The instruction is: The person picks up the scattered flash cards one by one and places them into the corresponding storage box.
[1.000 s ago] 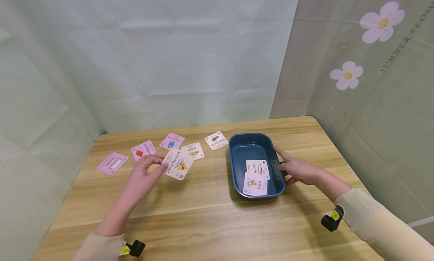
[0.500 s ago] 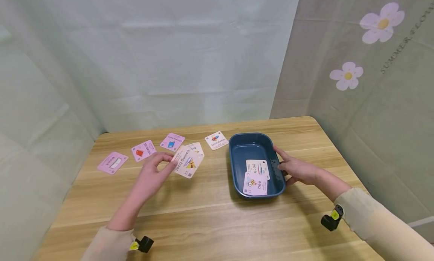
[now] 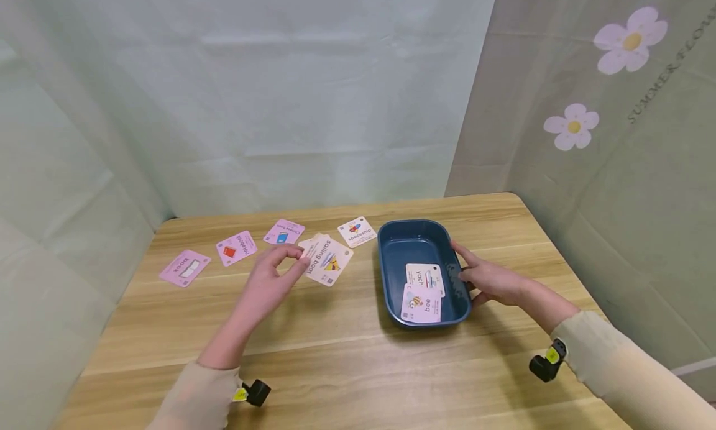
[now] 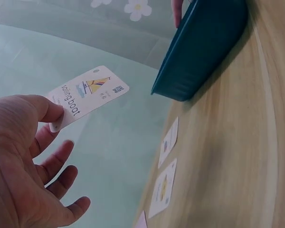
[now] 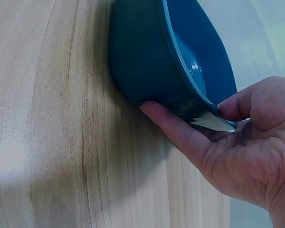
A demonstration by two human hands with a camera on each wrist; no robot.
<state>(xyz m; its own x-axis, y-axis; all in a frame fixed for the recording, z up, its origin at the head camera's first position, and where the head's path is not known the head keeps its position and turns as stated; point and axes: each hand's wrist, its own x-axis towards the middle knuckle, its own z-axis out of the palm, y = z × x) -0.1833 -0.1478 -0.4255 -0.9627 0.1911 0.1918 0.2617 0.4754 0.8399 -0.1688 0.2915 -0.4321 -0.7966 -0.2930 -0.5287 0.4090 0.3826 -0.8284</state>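
Observation:
Between thumb and forefinger my left hand point(image 3: 272, 279) pinches a sailing boat card point(image 3: 328, 260) by its left edge, held above the table. In the left wrist view the sailing boat card point(image 4: 89, 95) faces the camera, and the other fingers hang loosely apart from it. Beneath it in the head view, the boat card is almost wholly hidden. My right hand point(image 3: 493, 281) grips the right wall of a blue tray point(image 3: 386, 281); the right wrist view has the thumb over the rim and fingers outside. A yacht card point(image 3: 424, 278) lies in the tray, partly under a bee card point(image 3: 421, 304).
Pink cards for book point(image 3: 186, 268), notebook point(image 3: 236, 248) and Chinese book point(image 3: 283, 232) lie along the table's back left. A spaceship card point(image 3: 357, 232) is just left of the tray. Cloth curtains point(image 3: 313, 107) stand behind the wooden table point(image 3: 347, 374).
My left hand has carried the sailing boat card to the right, toward the tray, passing over the boat card. The right hand and the tray have stayed in place.

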